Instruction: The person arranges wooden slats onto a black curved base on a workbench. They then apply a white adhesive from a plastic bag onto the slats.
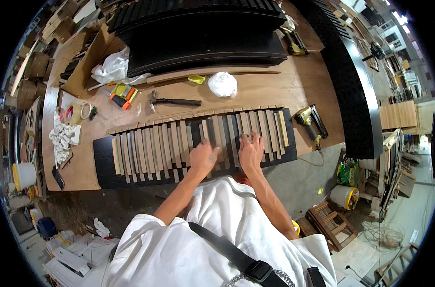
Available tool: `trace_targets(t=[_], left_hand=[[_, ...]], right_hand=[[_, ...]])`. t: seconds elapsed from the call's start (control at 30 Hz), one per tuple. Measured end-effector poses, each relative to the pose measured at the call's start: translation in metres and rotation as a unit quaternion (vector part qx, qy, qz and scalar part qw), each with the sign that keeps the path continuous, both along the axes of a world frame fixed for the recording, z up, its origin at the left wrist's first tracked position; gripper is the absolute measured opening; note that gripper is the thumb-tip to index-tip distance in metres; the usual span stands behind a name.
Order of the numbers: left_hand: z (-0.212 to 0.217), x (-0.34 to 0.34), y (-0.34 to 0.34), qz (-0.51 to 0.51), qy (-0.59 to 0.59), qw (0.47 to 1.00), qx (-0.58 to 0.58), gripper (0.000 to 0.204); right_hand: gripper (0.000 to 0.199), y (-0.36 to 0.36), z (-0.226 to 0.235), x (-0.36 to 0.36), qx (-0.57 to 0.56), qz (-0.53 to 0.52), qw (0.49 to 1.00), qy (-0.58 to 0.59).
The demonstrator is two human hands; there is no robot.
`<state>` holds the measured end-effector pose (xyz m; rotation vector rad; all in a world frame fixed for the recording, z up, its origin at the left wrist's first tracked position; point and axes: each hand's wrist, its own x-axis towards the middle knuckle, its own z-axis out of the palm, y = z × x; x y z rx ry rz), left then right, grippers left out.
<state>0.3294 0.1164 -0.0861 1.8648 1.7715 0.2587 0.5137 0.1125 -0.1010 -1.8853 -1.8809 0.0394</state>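
Observation:
On the workbench lies a black board (105,165) carrying a long row of narrow wooden slats (155,148), set side by side with thin dark gaps. My left hand (204,155) is over the middle of the row, its fingers bent and closed on a slat and its thumb pointing right. To its right, my right hand (251,150) has its curled fingers on the slats, closed on one near a wider dark gap. The fingertips of both hands are partly hidden. A thin notched wooden strip (193,115) runs along the board's far edge.
Beyond the board are a hammer (177,102), an orange-handled tool (119,101), a white bundle (223,84) and stacked black panels (203,45). A nail gun (309,123) with a hose lies right. Tape rolls (74,114) sit left. A long black panel (358,100) borders the right side.

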Motion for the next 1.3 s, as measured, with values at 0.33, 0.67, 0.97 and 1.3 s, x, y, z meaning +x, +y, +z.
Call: trace_targets(t=[0.33, 0.67, 0.97, 1.3], left_hand=[[-0.007, 0.002, 0.0, 0.057, -0.065, 0.996, -0.017, 0.018], [-0.001, -0.045, -0.015, 0.119, -0.224, 0.967, -0.041, 0.021], [0.006, -0.071, -0.03, 0.119, -0.26, 0.958, -0.021, 0.02], [-0.011, -0.055, -0.024, 0.043, -0.2, 0.978, -0.034, 0.025]], right_hand=[[0.024, -0.005, 0.007, -0.054, -0.135, 0.031, 0.98, 0.145], [0.027, -0.001, 0.017, -0.088, -0.192, 0.0, 0.981, -0.001], [0.022, -0.001, 0.018, -0.089, -0.205, -0.008, 0.979, 0.005], [0.026, -0.005, 0.002, -0.091, -0.165, -0.019, 0.985, 0.045]])
